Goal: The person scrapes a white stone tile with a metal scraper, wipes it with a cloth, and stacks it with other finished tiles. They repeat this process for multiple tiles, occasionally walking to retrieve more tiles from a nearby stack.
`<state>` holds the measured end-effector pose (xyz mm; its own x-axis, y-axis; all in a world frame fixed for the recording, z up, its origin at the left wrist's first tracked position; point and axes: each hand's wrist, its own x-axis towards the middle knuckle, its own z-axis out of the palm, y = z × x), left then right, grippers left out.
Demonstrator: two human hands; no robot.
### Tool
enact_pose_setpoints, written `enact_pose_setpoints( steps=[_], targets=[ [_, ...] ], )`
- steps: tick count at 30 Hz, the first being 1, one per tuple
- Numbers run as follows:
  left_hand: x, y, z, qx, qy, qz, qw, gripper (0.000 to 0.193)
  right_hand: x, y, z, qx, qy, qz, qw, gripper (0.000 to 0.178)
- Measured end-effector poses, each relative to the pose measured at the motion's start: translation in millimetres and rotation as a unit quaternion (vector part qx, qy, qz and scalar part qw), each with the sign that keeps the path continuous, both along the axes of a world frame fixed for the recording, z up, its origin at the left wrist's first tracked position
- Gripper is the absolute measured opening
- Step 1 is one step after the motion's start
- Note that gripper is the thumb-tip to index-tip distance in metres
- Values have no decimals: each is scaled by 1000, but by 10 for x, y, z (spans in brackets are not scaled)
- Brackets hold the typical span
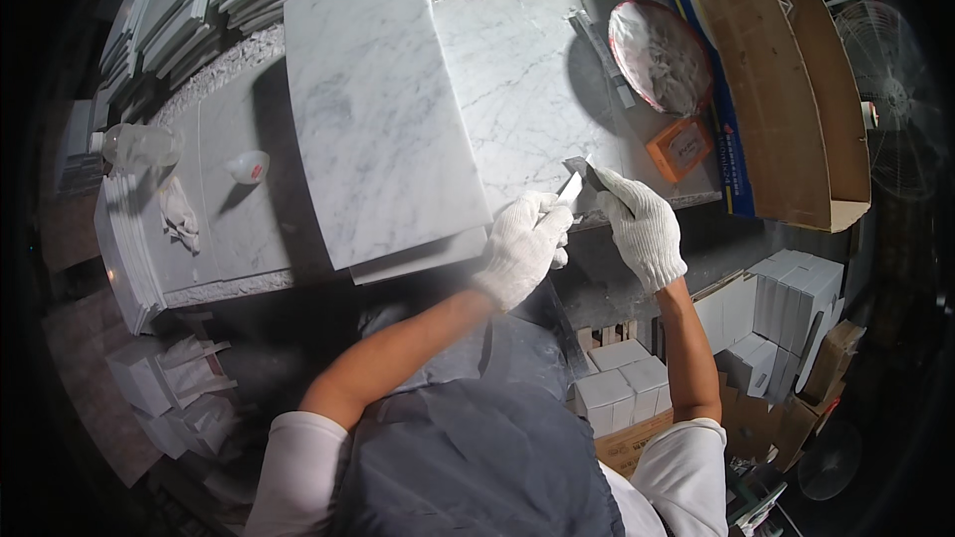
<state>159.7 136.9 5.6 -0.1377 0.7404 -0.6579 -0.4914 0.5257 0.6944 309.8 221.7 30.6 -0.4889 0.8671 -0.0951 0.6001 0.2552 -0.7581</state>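
Both my hands wear white knitted gloves and meet at the front edge of the marble-topped bench (507, 50). My left hand (522, 249) is closed on a thin tool with a bright flat blade (569, 189), which looks like a putty knife; its handle is hidden in the fingers. My right hand (642, 229) pinches a dark grey flat blade (578, 165), like a scraper. The two blades are close together, and I cannot tell whether they touch. Left of them, a large white-grey marble slab (383, 119) lies raised on the bench, its near end over another pale slab (428, 257).
A bowl of white paste (659, 55) and an orange box (680, 149) stand right, beside an open cardboard carton (771, 80). At left are a clear bottle (144, 146), a small white container (251, 167) and stacked tiles (189, 10). White boxes (796, 308) fill the lower right.
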Motion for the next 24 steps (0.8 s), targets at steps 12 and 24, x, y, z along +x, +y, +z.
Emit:
enact_pose_setpoints(
  steps=[12,24],
  targets=[
    [-3,6,18,7,-14,10,1000,21,-9,-116,-294,5,-89,9,996,35],
    [-23,16,74,-1,5,3,1000,23,-69,-265,-347,63,26,-115,991,41]
  ],
)
